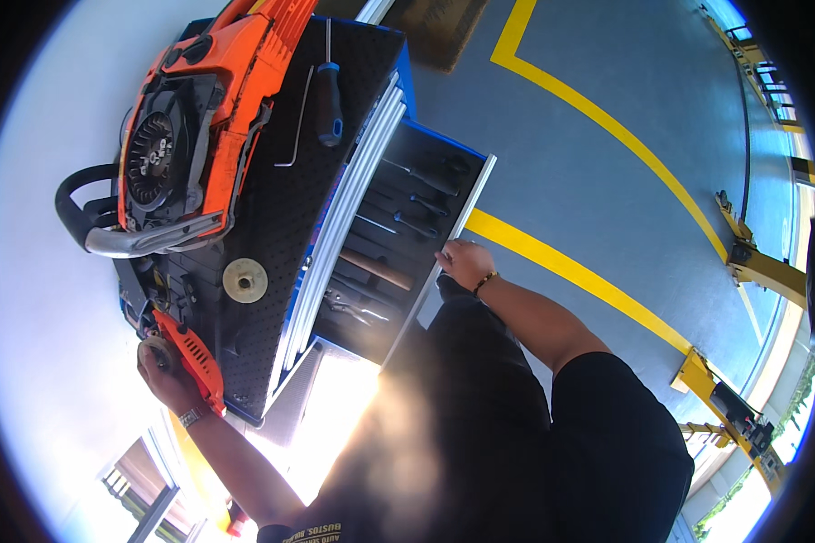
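My left hand [170, 382] is at the lower left, its fingers closed around a round grey part [158, 354] beside an orange slotted cover [193, 351]. At the pulled-out drawer [478, 193], the fingers of my right hand [467, 263] curl over the front edge. An orange chainsaw [233, 104] lies on the black bench top, with its black finned flywheel [151, 158] exposed. A pale round disc with a centre hole [245, 281] rests near the chainsaw. Farther along lie a screwdriver [330, 113] with a dark blue handle and a thin L-shaped key [301, 127].
Inside the drawer are several screwdrivers [415, 224], a wooden tool handle [377, 269] and pliers [353, 312]. Yellow lines [580, 285] cross the grey floor to the right. Yellow metal posts [770, 276] stand at the far right, and a brown mat [436, 32] lies beyond the cabinet.
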`<action>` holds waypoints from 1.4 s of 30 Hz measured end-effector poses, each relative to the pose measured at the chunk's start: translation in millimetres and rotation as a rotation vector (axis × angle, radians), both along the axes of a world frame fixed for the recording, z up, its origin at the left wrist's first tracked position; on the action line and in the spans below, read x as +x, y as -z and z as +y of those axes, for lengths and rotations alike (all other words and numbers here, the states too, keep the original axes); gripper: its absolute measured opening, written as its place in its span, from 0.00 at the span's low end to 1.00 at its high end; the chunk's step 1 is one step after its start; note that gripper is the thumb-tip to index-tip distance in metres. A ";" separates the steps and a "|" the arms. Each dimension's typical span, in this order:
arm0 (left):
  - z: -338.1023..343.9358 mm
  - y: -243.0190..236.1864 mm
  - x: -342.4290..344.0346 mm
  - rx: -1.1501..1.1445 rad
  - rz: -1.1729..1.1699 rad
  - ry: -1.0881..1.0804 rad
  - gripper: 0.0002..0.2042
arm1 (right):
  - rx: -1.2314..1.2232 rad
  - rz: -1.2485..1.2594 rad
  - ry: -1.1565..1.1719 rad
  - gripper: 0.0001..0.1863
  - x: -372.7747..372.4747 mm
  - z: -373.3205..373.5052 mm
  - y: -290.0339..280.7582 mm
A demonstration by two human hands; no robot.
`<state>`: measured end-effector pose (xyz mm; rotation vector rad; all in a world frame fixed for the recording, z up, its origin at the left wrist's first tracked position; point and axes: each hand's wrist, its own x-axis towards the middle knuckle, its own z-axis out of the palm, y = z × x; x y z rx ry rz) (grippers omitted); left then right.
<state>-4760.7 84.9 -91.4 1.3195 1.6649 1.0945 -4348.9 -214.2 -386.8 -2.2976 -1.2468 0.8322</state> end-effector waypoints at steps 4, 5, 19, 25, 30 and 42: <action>-0.6 -6.7 14.5 -0.059 -0.113 -0.073 0.21 | 0.187 -0.328 -0.143 0.12 9.6 25.7 -2.3; 2.3 -7.3 13.5 -0.060 -0.123 -0.078 0.21 | 0.097 -0.331 -0.147 0.12 12.6 36.2 -1.1; -0.7 6.4 -15.7 -0.034 -0.358 0.029 0.17 | -0.378 -0.342 -0.072 0.21 42.3 72.1 6.7; 11.6 -2.4 25.6 0.173 0.010 -0.119 0.18 | -0.268 -0.426 -0.125 0.16 59.5 72.0 -17.5; 2.2 -24.5 36.3 0.193 -0.393 -0.143 0.20 | -0.046 -0.313 -0.129 0.17 66.7 58.2 -59.7; -77.3 -75.5 26.6 0.037 -1.041 0.074 0.27 | 0.618 0.100 -0.542 0.18 -52.7 65.5 -245.8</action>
